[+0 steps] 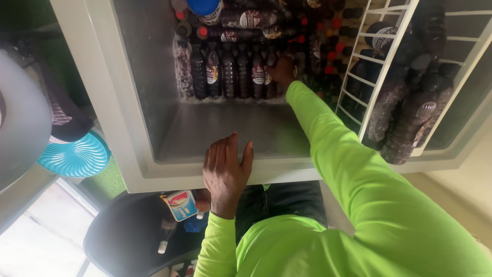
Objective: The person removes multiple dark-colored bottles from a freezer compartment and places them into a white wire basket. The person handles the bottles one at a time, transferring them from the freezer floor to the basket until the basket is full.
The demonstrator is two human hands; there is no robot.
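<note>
The person leans over an open chest freezer (138,128), seen from above. The left hand (225,172) lies flat on the near rim of the freezer, four fingers together and pointing inward, thumb spread to the side; it grips nothing. The right hand (282,71), at the end of a bright green sleeve (328,143), reaches down to the far end of the freezer floor and rests on the top of a dark bottle (270,77) at the right end of a standing row. Its fingers curl over the cap, though whether they are truly clamped on it I cannot tell (the hand hides the neck).

That row of upright bottles (228,74) counts about seven: one with a pale, speckled look at the left, then six dark ones with red-and-white labels. Behind them lie more bottles on their sides, at least three with labels showing, and one blue cap (203,6) at the top edge. To the right stands a cluster of small red-capped bottles (328,56), too crowded to count. One white wire basket (379,77) hangs at the right, holding roughly six dark bottles.

Outside the freezer, at lower left, one black tub (123,241) holds a few bottles, and one turquoise lid (74,156) lies beside the freezer.
</note>
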